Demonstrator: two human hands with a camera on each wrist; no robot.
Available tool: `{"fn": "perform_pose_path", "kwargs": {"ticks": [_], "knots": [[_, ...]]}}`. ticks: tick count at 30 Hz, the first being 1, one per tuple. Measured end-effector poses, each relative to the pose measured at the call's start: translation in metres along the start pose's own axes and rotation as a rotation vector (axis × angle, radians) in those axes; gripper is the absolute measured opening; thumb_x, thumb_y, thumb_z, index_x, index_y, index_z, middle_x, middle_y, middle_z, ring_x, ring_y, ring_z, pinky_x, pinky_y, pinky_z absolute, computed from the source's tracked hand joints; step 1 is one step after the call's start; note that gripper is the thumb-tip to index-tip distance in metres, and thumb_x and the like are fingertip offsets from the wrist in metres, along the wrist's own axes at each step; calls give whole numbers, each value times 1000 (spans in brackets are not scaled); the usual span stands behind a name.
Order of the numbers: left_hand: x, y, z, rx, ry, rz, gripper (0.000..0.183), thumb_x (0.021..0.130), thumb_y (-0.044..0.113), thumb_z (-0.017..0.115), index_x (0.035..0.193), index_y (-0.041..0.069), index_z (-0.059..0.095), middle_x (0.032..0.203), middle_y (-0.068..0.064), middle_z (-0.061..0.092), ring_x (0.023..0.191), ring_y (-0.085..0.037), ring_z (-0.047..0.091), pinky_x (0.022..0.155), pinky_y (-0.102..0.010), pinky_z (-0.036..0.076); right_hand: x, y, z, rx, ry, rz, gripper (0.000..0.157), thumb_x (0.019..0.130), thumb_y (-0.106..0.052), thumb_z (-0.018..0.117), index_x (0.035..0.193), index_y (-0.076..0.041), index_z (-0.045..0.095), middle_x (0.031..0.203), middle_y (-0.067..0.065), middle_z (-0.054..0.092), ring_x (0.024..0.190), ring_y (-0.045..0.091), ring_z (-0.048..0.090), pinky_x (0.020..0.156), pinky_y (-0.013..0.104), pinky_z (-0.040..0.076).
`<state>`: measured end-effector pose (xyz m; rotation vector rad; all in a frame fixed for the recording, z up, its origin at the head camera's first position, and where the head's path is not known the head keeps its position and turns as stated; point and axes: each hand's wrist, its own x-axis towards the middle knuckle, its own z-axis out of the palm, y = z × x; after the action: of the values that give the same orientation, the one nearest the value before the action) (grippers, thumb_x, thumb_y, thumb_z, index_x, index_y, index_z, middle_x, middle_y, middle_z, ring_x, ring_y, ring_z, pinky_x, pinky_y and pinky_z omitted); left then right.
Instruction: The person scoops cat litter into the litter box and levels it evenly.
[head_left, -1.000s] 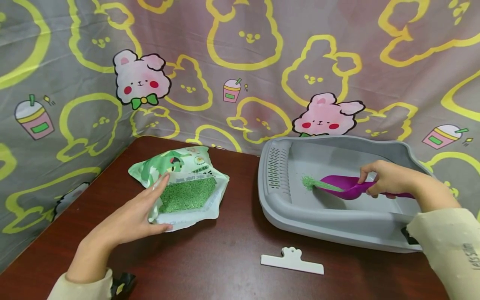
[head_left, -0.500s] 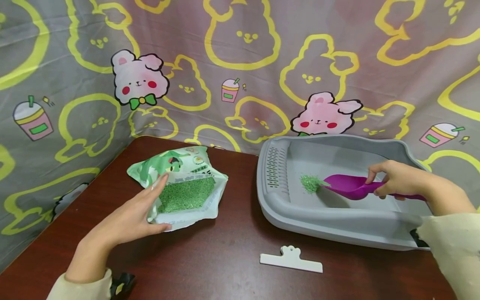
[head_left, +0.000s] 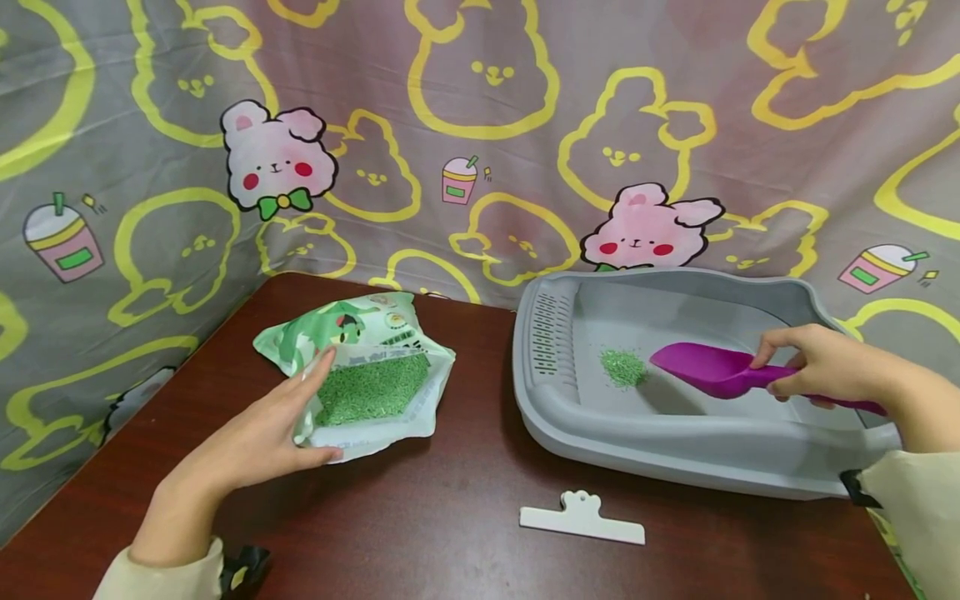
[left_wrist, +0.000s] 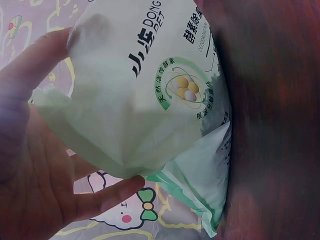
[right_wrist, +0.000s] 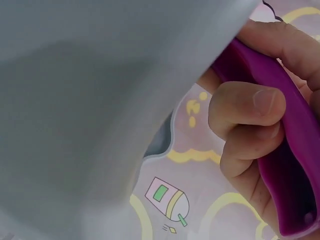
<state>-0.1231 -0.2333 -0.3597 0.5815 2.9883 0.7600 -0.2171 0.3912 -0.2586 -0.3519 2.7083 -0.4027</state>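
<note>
In the head view my left hand (head_left: 262, 425) is spread with straight fingers against the near left side of a green and white bag of cat litter (head_left: 442, 383). The bag lies on its side, its mouth gaping, with green pellets (head_left: 375, 387) inside. Seen from the left wrist, the bag's printed face (left_wrist: 130, 100) rests against the fingers. My right hand (head_left: 817, 367) grips a purple litter scoop (head_left: 705, 367) by its handle, above the grey litter box (head_left: 675, 467). The scoop's blade shows no pellets. A small pile of green pellets (head_left: 622, 367) lies on the box floor left of the scoop tip.
A white clip (head_left: 581, 521) lies on the dark wooden table (head_left: 450, 533) in front of the box. Slots pierce the raised left end (head_left: 547, 333) of the box. A patterned curtain (head_left: 390, 83) hangs right behind the table.
The right hand has drawn the scoop back to the right, and the last pellets have slid off it onto the box floor. The left hand and bag have stayed in place.
</note>
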Motion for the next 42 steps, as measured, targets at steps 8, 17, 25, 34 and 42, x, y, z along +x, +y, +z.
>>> {"fn": "perform_pose_path", "kwargs": {"ticks": [8,17,25,34,42], "knots": [[1,0,0,7,-6,-5,118,79,54,79,162,19,3,168,-11,13,151,-37,24,112,-55,33,-10,1,6,-1,98,-25,37,84,-18,77,115,-10,58,62,-1,62,44,12,52,47,27,44],[1,1,-1,4,-12,-11,117,79,56,78,162,20,2,168,-11,13,151,-38,24,110,-61,33,-17,-8,14,48,198,-40,39,85,-20,78,116,-13,57,63,-1,65,44,16,53,45,27,42],[1,0,-1,5,-11,-8,117,79,54,79,162,21,1,168,-10,13,151,-38,24,111,-58,33,-18,-26,13,69,205,-79,35,86,-19,78,115,-16,58,61,-1,65,44,18,54,44,27,40],[3,0,-1,-16,-10,-1,119,78,53,80,162,21,1,168,-12,12,150,-41,23,110,-63,32,-21,-41,19,143,246,-153,35,86,-13,77,114,-17,57,70,-4,68,44,18,52,41,28,38],[2,-1,0,-21,5,7,118,78,54,80,162,20,3,167,-13,13,151,-40,23,112,-58,32,-22,-54,32,197,272,-247,34,85,-9,77,113,-17,59,75,-6,70,45,17,53,40,27,37]]}}
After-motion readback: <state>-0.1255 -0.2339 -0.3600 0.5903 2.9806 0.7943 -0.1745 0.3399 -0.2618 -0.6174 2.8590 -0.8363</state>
